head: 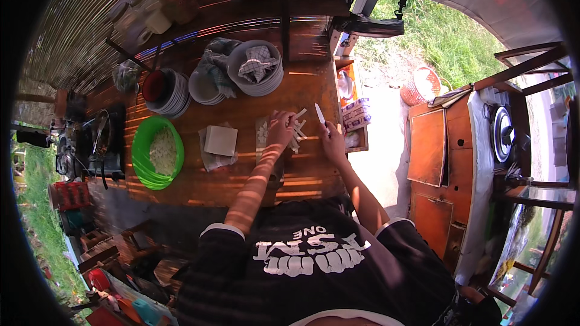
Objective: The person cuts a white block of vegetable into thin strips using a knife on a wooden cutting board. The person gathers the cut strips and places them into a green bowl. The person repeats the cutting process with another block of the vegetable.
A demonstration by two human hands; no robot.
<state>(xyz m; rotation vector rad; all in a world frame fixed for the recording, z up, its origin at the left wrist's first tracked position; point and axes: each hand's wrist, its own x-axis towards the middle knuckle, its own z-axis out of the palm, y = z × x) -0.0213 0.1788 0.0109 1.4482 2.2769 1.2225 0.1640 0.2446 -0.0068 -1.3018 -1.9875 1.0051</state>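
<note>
In my right hand (332,140) is a small knife (320,113) with a pale blade, pointing away from me. My left hand (281,127) is lowered over a board on the wooden table (181,194), its fingers bent at pale cut strips (297,132). Whether it grips any strip cannot be made out. Small pale pieces (262,132) lie on the board just left of that hand. Farther left, a white block (220,140) rests on a clear plastic wrapping (213,161). A green plastic basin (136,158) holds pale shredded or chopped food (163,150).
Stacked plates (176,99) and bowls (267,86) with cloths stand along the far side. A frying pan (103,131) is at the far left. An open drawer (360,148) with small boxes (356,114) adjoins the table's right edge. A wooden cabinet (457,158) stands farther right.
</note>
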